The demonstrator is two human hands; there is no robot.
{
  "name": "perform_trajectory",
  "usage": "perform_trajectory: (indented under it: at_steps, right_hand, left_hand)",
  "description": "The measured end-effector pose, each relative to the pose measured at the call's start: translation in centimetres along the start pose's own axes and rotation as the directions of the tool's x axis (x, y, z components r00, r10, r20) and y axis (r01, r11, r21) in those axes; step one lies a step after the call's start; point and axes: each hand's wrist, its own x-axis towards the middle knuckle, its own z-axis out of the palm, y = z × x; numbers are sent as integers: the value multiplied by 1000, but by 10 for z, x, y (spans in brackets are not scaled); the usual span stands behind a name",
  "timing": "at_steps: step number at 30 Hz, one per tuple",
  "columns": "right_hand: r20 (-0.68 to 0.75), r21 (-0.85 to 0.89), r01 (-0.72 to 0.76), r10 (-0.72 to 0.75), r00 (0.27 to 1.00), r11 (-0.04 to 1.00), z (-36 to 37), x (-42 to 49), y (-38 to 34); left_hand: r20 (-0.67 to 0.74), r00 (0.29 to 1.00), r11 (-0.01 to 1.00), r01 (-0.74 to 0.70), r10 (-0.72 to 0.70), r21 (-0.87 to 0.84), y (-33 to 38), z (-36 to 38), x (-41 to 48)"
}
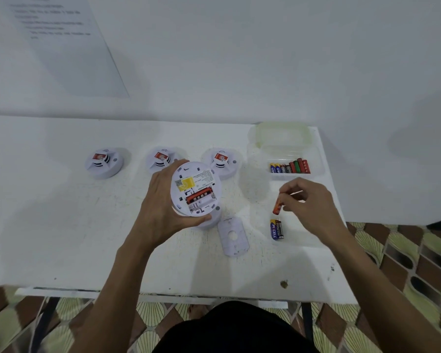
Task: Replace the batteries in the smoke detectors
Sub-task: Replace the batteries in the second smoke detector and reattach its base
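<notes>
My left hand (161, 212) grips a white smoke detector (194, 189) turned back side up above the table, its battery bay uncovered with one red battery inside. The detector's cover plate (232, 236) lies on the table just right of it. My right hand (308, 202) pinches an orange-red battery (278, 205) upright, to the right of the detector. Two batteries (276, 229) lie side by side on the table below that one. Three more detectors stand in a row behind: left (104, 163), middle (161, 159), right (222, 161).
A clear plastic box (297, 166) at the back right holds several batteries, with its lid (281, 136) behind it. The white table (61, 225) meets a white wall; its right edge lies near the box. Patterned floor shows below and to the right.
</notes>
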Motion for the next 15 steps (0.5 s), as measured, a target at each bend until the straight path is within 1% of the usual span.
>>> perform_trajectory:
  at_steps: [3, 6, 8, 12, 15]
  right_hand:
    - [65, -106, -70, 77, 995, 992, -3, 0, 15]
    - [94, -268, -65, 93, 991, 961, 5, -1, 32]
    - [108, -336, -70, 113, 988, 939, 13, 0, 42]
    - [135, -402, -114, 182, 974, 909, 19, 4, 54]
    - [138, -396, -117, 185, 973, 911, 15, 3, 54]
  left_hand:
    - [14, 1000, 999, 18, -18, 29, -1, 2, -1]
    - [23, 999, 999, 27, -28, 32, 0, 2, 1]
    - [37, 999, 999, 34, -35, 38, 0, 2, 2]
    - [49, 998, 998, 46, -48, 45, 0, 4, 2]
    - [60, 996, 997, 60, -62, 42, -2, 5, 1]
